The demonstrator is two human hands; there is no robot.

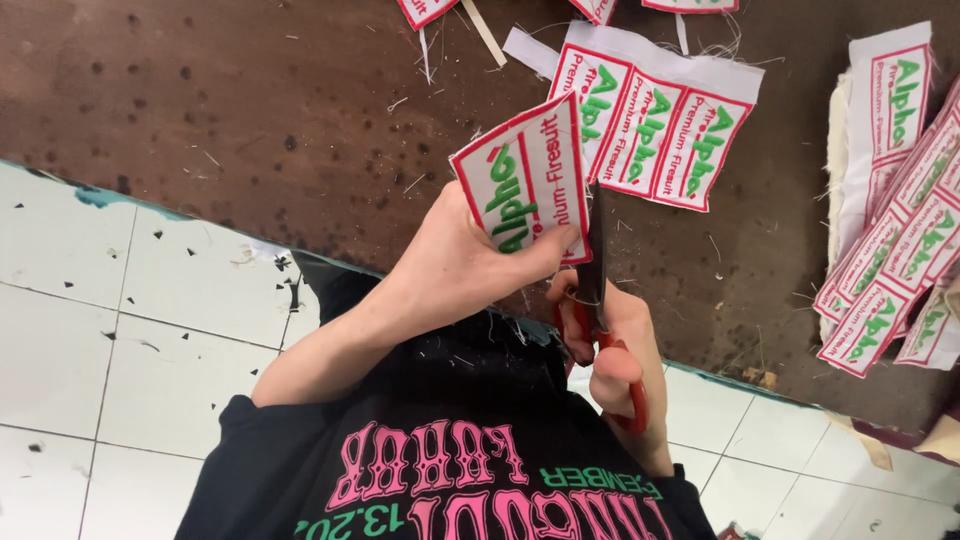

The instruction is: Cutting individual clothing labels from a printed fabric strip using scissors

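Over the near edge of the brown tabletop (200,110), the left hand (455,265) pinches an embroidered patch (525,175) upright while the right hand (620,360), closed through red-handled scissors (597,300), trims it; I'd keep the blades hugging the red border, turning the patch steadily.

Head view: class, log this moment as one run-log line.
left hand: holds embroidered patch | right hand: grips red-handled scissors, blades at patch edge | brown table: uncut patch strip, patch stack

The scissors' (596,290) blade tips hide behind the held patch (524,178); top-edge patches (425,10) are cut off.
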